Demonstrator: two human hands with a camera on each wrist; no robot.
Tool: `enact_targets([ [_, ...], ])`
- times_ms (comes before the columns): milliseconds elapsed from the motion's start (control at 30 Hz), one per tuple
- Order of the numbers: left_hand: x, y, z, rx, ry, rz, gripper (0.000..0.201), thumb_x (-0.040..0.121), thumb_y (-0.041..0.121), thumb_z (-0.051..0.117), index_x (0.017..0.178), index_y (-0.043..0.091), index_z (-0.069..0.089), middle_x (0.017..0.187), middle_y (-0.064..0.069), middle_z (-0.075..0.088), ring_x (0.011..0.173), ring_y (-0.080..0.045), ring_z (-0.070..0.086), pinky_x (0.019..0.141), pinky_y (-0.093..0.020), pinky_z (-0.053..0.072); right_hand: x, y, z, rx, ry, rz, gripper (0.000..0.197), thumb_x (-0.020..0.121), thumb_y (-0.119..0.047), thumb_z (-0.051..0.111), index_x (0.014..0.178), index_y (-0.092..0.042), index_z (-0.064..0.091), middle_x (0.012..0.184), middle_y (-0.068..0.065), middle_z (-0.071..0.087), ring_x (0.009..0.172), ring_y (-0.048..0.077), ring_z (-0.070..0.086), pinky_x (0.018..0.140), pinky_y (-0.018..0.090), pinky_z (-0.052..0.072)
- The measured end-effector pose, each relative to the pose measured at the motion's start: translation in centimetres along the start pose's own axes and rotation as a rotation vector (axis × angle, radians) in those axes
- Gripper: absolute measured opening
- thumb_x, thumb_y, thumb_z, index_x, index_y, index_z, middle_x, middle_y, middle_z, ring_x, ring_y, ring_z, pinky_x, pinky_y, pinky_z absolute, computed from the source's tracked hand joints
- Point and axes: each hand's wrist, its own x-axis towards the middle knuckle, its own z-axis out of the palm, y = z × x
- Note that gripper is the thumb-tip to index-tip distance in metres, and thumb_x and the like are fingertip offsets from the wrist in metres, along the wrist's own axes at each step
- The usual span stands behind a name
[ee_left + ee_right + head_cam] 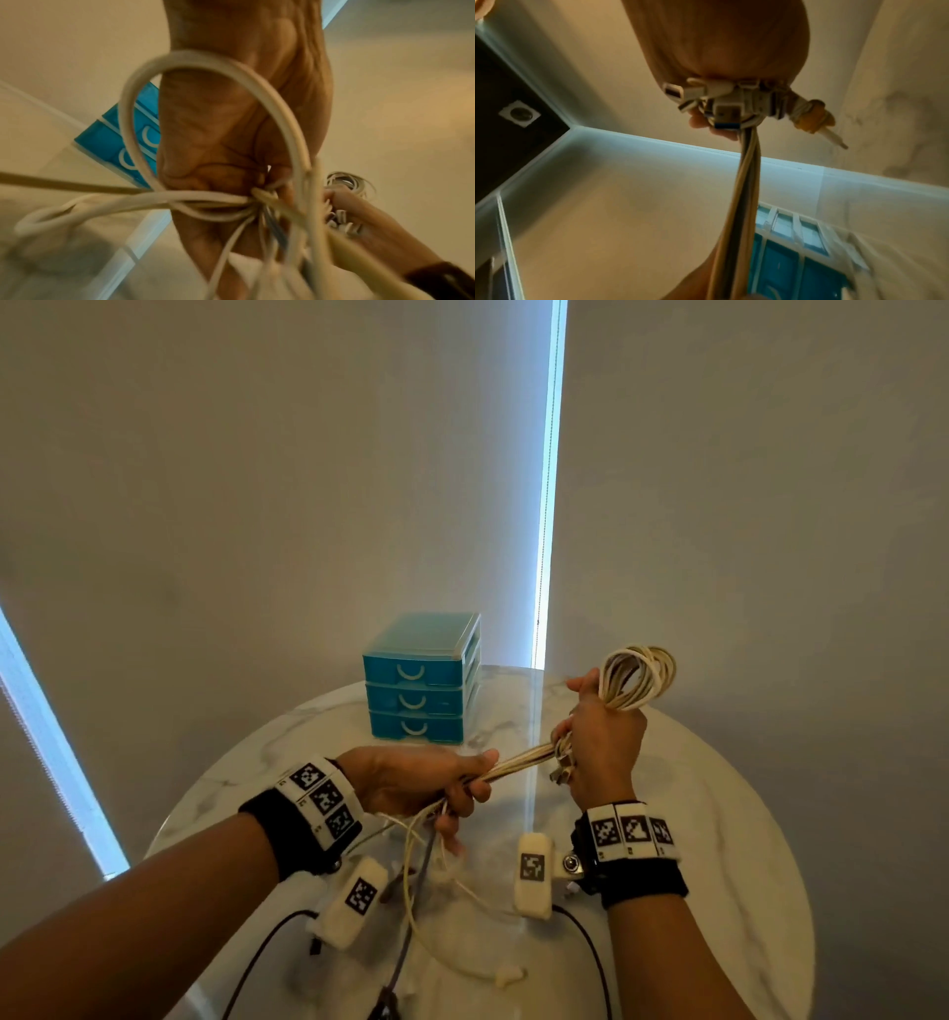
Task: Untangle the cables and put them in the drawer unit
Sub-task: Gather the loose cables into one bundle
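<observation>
A bundle of white cables (518,762) stretches taut between my two hands above the marble table (719,814). My right hand (601,742) grips the bundle in a fist, with coiled loops (639,675) sticking out above it and several plugs (721,97) poking out below. My left hand (436,788) grips the other end; loose cable ends (436,916) hang from it onto the table. A white loop (205,121) curls in front of the left palm. The blue drawer unit (421,680) stands behind the hands with all three drawers closed.
The round table's edge (801,891) curves close on the right. Thin black wires (257,963) from the wrist cameras trail over the near table. Pale blinds hang behind the drawer unit, with a bright gap (547,505) between them.
</observation>
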Motion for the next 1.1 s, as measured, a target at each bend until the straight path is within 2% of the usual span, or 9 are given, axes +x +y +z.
enact_targets([
  [167, -1.2, 0.2, 2.1, 0.922, 0.398, 0.281, 0.057, 0.112, 0.062, 0.022, 0.091, 0.021, 0.056, 0.074, 0.003, 0.052, 0.065, -0.013, 0.049, 0.067, -0.028, 0.05, 1.1, 0.9, -0.2, -0.351, 0.062, -0.217, 0.026, 0.098, -0.012, 0.068, 0.082, -0.032, 0.072, 0.089, -0.003, 0.079, 0.072, 0.031, 0.075, 0.075, 0.053, 0.066],
  [300, -1.9, -0.6, 2.5, 1.698, 0.586, 0.621, 0.059, 0.113, 0.062, 0.016, 0.095, 0.024, 0.057, 0.068, 0.003, 0.055, 0.056, -0.015, 0.057, 0.065, -0.037, 0.058, 0.1, 0.7, 0.6, -0.595, -0.03, -0.21, 0.07, 0.08, -0.085, 0.068, 0.076, -0.016, 0.065, 0.069, 0.006, 0.071, 0.064, 0.023, 0.07, 0.071, 0.041, 0.064],
  [400, -2.8, -0.1, 1.7, 1.799, 0.526, 0.903, 0.049, 0.114, 0.06, 0.024, 0.095, 0.027, 0.055, 0.076, 0.005, 0.065, 0.055, -0.014, 0.06, 0.055, -0.034, 0.054, -1.0, 1.8, 1.4, -0.66, -0.329, -0.072, 0.106, 0.053, -0.104, 0.06, 0.088, -0.005, 0.073, 0.057, 0.002, 0.066, 0.05, 0.017, 0.063, 0.058, 0.035, 0.06],
  [500, -4.5, 0.9, 0.3, 1.619, 0.459, 1.058, 0.029, 0.111, 0.056, 0.038, 0.11, 0.035, 0.058, 0.102, 0.011, 0.075, 0.076, -0.006, 0.069, 0.062, -0.019, 0.045, -2.3, 2.1, 3.4, -0.555, -0.73, 0.106, 0.099, 0.07, -0.105, 0.039, 0.111, -0.02, 0.071, 0.062, 0.0, 0.07, 0.055, 0.009, 0.071, 0.058, 0.029, 0.059],
  [567, -5.4, 1.3, -0.6, 1.53, 0.496, 1.019, 0.033, 0.11, 0.059, 0.036, 0.11, 0.034, 0.059, 0.107, 0.016, 0.072, 0.086, 0.0, 0.064, 0.072, -0.016, 0.042, -3.5, 1.9, 4.5, -0.219, -0.821, 0.302, 0.088, 0.088, -0.094, 0.028, 0.104, -0.018, 0.068, 0.064, -0.004, 0.07, 0.057, 0.007, 0.071, 0.055, 0.024, 0.056],
  [667, -5.6, 1.1, -1.9, 1.474, 0.557, 0.898, 0.032, 0.107, 0.066, 0.031, 0.1, 0.042, 0.05, 0.097, 0.022, 0.062, 0.083, 0.002, 0.057, 0.071, -0.012, 0.039, -5.3, 2.0, 5.4, -0.054, -0.918, 0.537, 0.1, 0.069, -0.107, 0.025, 0.076, -0.015, 0.065, 0.061, 0.006, 0.051, 0.048, 0.014, 0.052, 0.046, 0.022, 0.045],
  [800, -5.4, 1.2, -3.7, 1.263, 0.442, 0.693, 0.044, 0.104, 0.071, 0.038, 0.103, 0.036, 0.064, 0.097, 0.017, 0.07, 0.087, -0.002, 0.066, 0.079, -0.022, 0.052, -6.0, 3.6, 6.3, -0.041, -0.906, 0.581, 0.121, 0.053, -0.11, 0.029, 0.112, -0.01, 0.063, 0.065, 0.01, 0.056, 0.046, 0.015, 0.054, 0.045, 0.022, 0.047],
  [867, -5.8, 1.9, -4.3, 1.148, 0.309, 0.534, 0.046, 0.098, 0.069, 0.048, 0.109, 0.032, 0.073, 0.099, 0.014, 0.074, 0.093, -0.004, 0.069, 0.086, -0.026, 0.054, -6.6, 4.5, 6.4, 0.002, -1.031, 0.673, 0.115, 0.055, -0.112, 0.031, 0.097, -0.011, 0.066, 0.062, 0.007, 0.052, 0.045, 0.013, 0.049, 0.046, 0.02, 0.044],
  [1100, -7.4, 4.4, -5.5, 1.117, 0.151, 0.357, 0.04, 0.101, 0.052, 0.06, 0.117, 0.021, 0.079, 0.101, -0.001, 0.077, 0.086, -0.018, 0.067, 0.088, -0.04, 0.056, -7.8, 5.3, 6.6, 0.126, -1.258, 0.881, 0.096, 0.033, -0.097, 0.079, 0.081, -0.017, 0.057, 0.063, -0.002, 0.051, 0.05, 0.007, 0.047, 0.046, 0.014, 0.041],
])
